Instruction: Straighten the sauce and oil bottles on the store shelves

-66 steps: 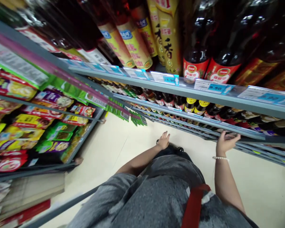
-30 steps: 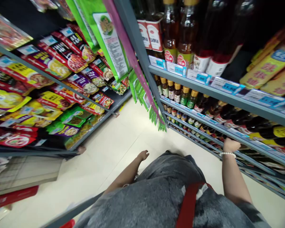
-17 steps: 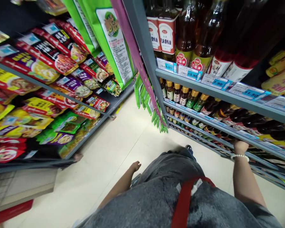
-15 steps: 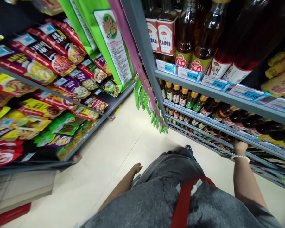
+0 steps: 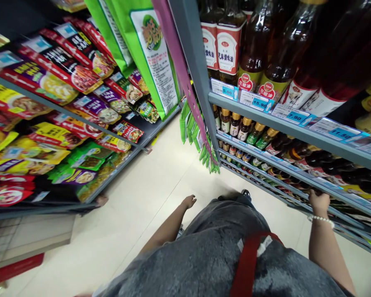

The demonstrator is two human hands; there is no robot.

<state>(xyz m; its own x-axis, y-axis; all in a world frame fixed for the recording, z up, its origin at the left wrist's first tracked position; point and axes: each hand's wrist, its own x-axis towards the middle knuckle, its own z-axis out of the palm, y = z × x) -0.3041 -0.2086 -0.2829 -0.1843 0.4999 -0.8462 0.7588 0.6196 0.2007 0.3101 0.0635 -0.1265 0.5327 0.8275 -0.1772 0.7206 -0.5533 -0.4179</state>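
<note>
My right hand (image 5: 319, 202), with a white bead bracelet (image 5: 321, 220) at the wrist, reaches into a lower level of the right-hand shelf. Its fingers curl round what looks like a dark bottle (image 5: 318, 192), mostly hidden by the hand and the shelf edge above. Beside it stand rows of dark sauce bottles (image 5: 323, 159). My left hand (image 5: 189, 201) hangs over the floor in front of my body, fingers loosely bent and nothing in them. It touches no shelf.
Upper right, oil bottles (image 5: 228, 45) stand behind price tags on a grey shelf edge (image 5: 297, 119). Green packets (image 5: 156, 57) hang on a purple strip (image 5: 191, 99) at the shelf's end. On the left, a rack holds seasoning pouches (image 5: 71, 62). Pale floor (image 5: 160, 181) lies between.
My left hand has risen and moved right, away from my side. My right hand has shifted slightly right and down in view, still at the same shelf. The view has turned a little.
</note>
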